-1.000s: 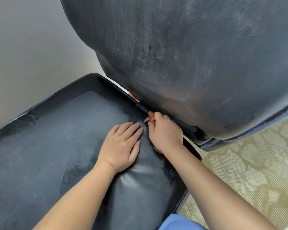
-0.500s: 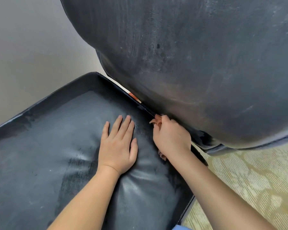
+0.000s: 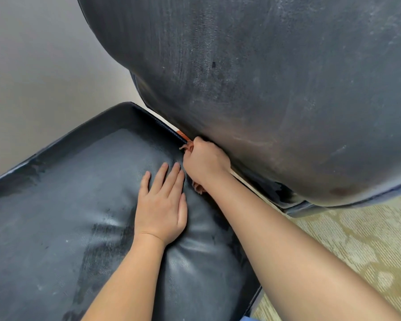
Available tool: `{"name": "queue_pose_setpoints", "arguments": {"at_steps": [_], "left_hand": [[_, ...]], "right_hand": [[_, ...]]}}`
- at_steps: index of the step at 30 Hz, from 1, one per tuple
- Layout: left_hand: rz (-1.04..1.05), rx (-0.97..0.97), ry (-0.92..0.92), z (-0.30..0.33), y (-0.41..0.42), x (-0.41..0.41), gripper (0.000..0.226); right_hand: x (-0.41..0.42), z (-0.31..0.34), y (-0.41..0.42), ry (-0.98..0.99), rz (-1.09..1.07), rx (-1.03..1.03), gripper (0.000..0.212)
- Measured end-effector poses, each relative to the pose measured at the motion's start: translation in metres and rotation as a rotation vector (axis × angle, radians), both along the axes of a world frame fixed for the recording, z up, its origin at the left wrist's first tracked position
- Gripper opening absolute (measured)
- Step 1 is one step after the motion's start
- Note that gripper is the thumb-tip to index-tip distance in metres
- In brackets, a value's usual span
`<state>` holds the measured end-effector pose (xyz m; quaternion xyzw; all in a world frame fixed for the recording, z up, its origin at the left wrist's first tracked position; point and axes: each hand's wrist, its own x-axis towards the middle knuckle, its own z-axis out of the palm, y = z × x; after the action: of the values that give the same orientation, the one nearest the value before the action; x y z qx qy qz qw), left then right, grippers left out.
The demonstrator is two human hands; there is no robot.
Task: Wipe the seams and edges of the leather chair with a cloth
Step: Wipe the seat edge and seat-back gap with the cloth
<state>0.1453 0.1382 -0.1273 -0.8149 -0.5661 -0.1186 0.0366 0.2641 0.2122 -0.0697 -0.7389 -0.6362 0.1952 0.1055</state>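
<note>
The right hand (image 3: 205, 162) is closed around a small rust-orange cloth (image 3: 187, 147), its grip curled so that only two tufts show: one just ahead of the knuckles and one poking out below the wrist. That grip sits at the seam (image 3: 171, 130) where the worn black leather seat cushion (image 3: 83, 205) meets the dull, scuffed black leather backrest (image 3: 264, 89), which hangs directly above and beyond it. Just beside the grip, on its inner side, the left hand (image 3: 163, 209) lies flat with straight fingers on the cushion, holding nothing and apparently pressing the padding down to open the crevice.

The cloth looks thin, soft and light; it should bunch easily, so holding it wadded with a fold pushed forward over the fingertips seems the best way to reach into the narrow gap. The leather gives under the palm, creasing around the wrist, and its surface looks smooth enough for the cloth to slide. The seam runs on away from the grip toward the cushion's far corner, and that stretch probably remains to be wiped. A patterned beige carpet (image 3: 357, 251) lies behind the right forearm.
</note>
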Motion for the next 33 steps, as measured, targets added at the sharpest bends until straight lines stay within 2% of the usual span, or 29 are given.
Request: {"name": "queue_pose_setpoints", "arguments": {"at_steps": [9,20,33], "left_hand": [[0.0,0.01,-0.002,0.001,-0.001,-0.001,0.052],[0.003,0.014,-0.006,0.0,0.001,0.001,0.053],[-0.016,-0.03,-0.065,0.004,-0.002,0.001,0.05]], "right_hand": [[0.021,-0.005,-0.045,-0.044,-0.053,0.0,0.02],[0.001,-0.011,-0.005,0.005,-0.029,0.053,0.022],[0.038,-0.006,-0.052,-0.037,-0.145,-0.04,0.026]]}}
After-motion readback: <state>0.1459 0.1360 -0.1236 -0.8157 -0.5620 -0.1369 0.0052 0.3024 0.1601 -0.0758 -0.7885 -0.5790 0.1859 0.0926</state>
